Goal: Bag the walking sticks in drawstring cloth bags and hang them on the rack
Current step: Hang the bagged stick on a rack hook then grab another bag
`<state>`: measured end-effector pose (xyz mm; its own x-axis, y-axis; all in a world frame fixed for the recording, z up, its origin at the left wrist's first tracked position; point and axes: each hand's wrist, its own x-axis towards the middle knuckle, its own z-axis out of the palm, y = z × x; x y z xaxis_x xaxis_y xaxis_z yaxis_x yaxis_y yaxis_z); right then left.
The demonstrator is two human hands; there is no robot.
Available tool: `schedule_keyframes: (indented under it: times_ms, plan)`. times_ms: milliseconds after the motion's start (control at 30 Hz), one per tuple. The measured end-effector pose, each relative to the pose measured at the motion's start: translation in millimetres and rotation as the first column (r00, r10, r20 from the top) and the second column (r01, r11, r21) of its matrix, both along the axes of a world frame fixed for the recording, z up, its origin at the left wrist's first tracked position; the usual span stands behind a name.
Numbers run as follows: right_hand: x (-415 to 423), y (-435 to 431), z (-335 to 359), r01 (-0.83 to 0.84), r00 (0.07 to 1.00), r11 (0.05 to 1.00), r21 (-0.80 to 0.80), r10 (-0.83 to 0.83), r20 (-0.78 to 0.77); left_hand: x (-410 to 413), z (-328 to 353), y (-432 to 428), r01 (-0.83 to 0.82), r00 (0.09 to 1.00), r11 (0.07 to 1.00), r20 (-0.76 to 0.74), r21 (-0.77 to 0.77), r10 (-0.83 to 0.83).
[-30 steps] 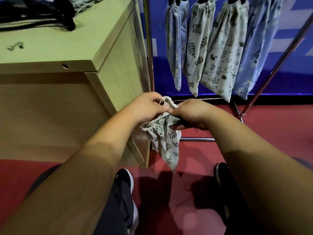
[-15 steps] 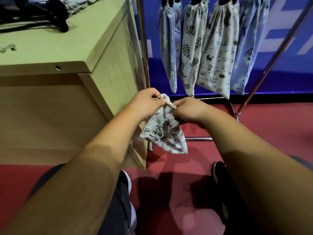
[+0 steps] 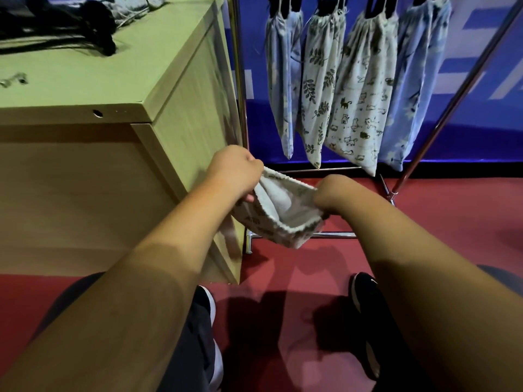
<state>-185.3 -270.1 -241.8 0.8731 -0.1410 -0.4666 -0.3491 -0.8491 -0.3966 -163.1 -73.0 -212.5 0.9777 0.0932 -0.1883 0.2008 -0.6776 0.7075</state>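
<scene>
A leaf-print drawstring cloth bag (image 3: 283,210) hangs between my hands over the red floor, its mouth pulled wide so the pale lining shows. My left hand (image 3: 235,171) grips the rim on the left and my right hand (image 3: 334,193) grips it on the right. Black folded walking sticks (image 3: 56,26) lie on the wooden cabinet top (image 3: 93,77) at the upper left. Several filled bags (image 3: 359,89) hang from the metal rack (image 3: 240,89) against the blue wall.
The cabinet's side panel stands close to my left arm. The rack's slanted leg (image 3: 450,108) and low crossbar (image 3: 331,235) are just past the bag. My two black shoes (image 3: 365,298) rest on the red floor below. Small metal bits (image 3: 14,80) lie on the cabinet.
My hands have moved apart and pulled the bag's gathered mouth wide. The bag has gone from hanging bunched to being spread with its inside showing.
</scene>
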Motion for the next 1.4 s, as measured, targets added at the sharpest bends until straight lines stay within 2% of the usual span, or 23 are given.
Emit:
schedule_keyframes:
  times_ms: [133, 267, 333, 433, 700, 833, 933, 1033, 1167, 1233, 1400]
  plan:
    - [-1, -9, -9, 0.078, 0.997, 0.997, -0.001, -0.078, -0.011, -9, 7, 12, 0.009, 1.0, 0.983, 0.024, 0.184, -0.013]
    - [-5, -1, -3, -0.002, 1.0, 0.999, -0.049, 0.004, 0.029, -20, 4, 24, 0.096, 0.994, 0.974, -0.079, 0.205, -0.081]
    - [-3, 1, -3, 0.022, 0.992, 0.994, 0.104, -0.035, 0.12, -28, 3, 28, 0.155, 0.986, 0.948, -0.111, 0.277, -0.129]
    - [-14, 12, 5, -0.064, 0.985, 0.997, 0.051, 0.055, 0.162, -41, -1, 36, 0.198, 0.978, 0.899, -0.137, 0.39, -0.156]
    - [-53, 20, 20, -0.132, 0.972, 0.989, 0.064, 0.116, 0.205, -81, 24, 79, 0.086, 0.995, 0.806, -0.093, 0.585, -0.038]
    - [-63, 25, 39, -0.147, 0.978, 0.978, 0.148, 0.122, 0.167, -100, 45, 100, 0.085, 0.992, 0.844, -0.128, 0.529, -0.02]
    - [-67, 35, 55, -0.213, 0.971, 0.962, 0.174, 0.188, 0.15, -110, 60, 111, 0.068, 0.989, 0.916, -0.15, 0.396, -0.008]
    - [-70, 50, 76, -0.301, 0.945, 0.946, 0.124, 0.278, 0.172, -116, 78, 129, -0.061, 0.991, 0.979, -0.109, 0.196, 0.084]
    - [-71, 76, 104, -0.442, 0.849, 0.897, -0.033, 0.429, 0.309, -128, 105, 151, -0.165, 0.986, 0.985, -0.018, -0.045, 0.164]
    - [-70, 90, 118, -0.477, 0.79, 0.876, -0.067, 0.461, 0.403, -135, 122, 158, -0.183, 0.983, 0.982, 0.027, -0.045, 0.184]
    - [-60, 125, 151, -0.487, 0.713, 0.873, -0.02, 0.41, 0.568, -141, 157, 181, -0.223, 0.971, 0.974, 0.096, 0.042, 0.218]
